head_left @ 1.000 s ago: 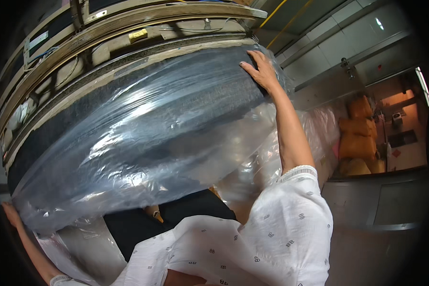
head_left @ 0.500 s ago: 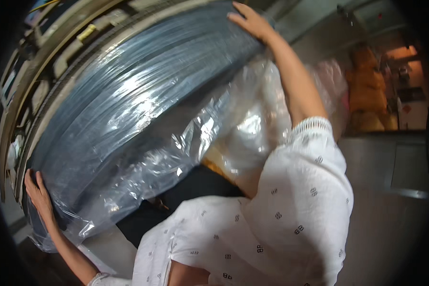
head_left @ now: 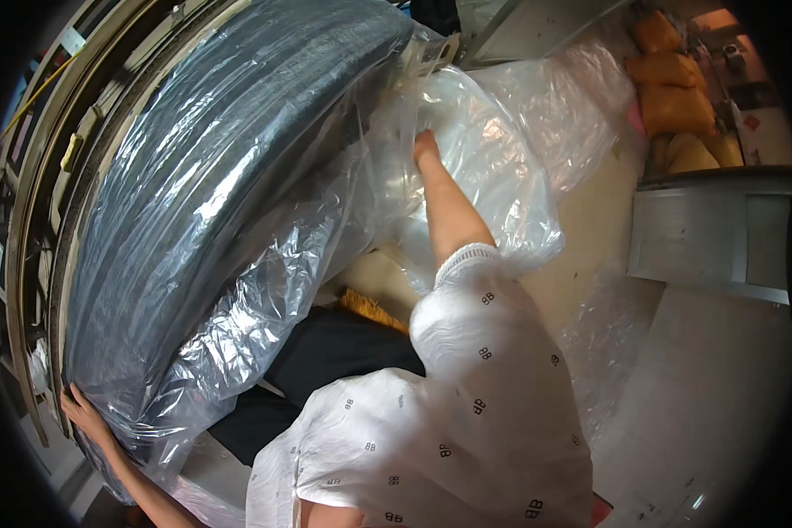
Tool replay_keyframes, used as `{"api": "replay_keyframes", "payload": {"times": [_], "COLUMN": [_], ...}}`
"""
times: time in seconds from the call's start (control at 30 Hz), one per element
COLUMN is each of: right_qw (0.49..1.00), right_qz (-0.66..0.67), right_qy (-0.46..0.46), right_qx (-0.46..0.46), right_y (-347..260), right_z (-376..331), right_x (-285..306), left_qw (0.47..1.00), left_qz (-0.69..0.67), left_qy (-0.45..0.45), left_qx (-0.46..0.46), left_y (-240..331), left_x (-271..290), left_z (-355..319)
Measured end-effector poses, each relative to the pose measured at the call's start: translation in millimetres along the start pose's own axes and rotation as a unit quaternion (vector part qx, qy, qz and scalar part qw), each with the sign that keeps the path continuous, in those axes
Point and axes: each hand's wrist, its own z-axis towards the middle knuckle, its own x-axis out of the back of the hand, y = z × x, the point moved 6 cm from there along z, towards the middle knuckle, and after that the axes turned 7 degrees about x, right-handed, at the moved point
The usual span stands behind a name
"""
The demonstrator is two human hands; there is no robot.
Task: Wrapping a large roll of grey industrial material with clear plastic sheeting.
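Note:
A big dark roll (head_left: 211, 194) wrapped in clear plastic film (head_left: 264, 290) fills the left half of the view and lies tilted. My left hand (head_left: 81, 412) presses flat against its lower end at the bottom left. My right hand (head_left: 426, 145) reaches into the loose clear plastic (head_left: 493, 150) bunched at the roll's upper right end; its fingers are sunk in the film and partly hidden. A white patterned sleeve (head_left: 466, 370) covers my right upper arm.
Metal shelf rails (head_left: 40, 176) curve along the left behind the roll. A grey metal cabinet (head_left: 713, 238) stands at the right, with orange sacks (head_left: 669, 97) behind it. More loose plastic (head_left: 607, 334) lies on the pale floor.
The view has tipped downward and the roll now sits more upright. My right hand left the roll's top edge and went down into the loose plastic. My left hand stays on the lower end.

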Motion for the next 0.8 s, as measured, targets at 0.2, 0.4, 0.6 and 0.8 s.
{"api": "replay_keyframes", "payload": {"times": [0.2, 0.4, 0.6, 0.8], "right_qw": [0.997, 0.724, 0.742, 0.769], "right_qz": [-0.05, 0.676, 0.609, 0.548], "right_qy": [0.052, 0.11, 0.244, 0.028], "right_qx": [0.023, -0.075, 0.138, 0.328], "right_y": [80, 149, 40, -72], "right_z": [-55, -70, -163, -273], "right_x": [54, 115, 277, 294], "left_qw": [1.0, 0.999, 0.999, 0.894], "left_qz": [-0.022, -0.021, 0.02, -0.432], "left_qy": [0.007, 0.012, 0.012, -0.046], "left_qx": [-0.018, -0.035, -0.026, -0.109], "left_y": [6, 4, -16, 298], "left_x": [-4, -4, -9, 88], "left_z": [3, 7, 29, -57]}}
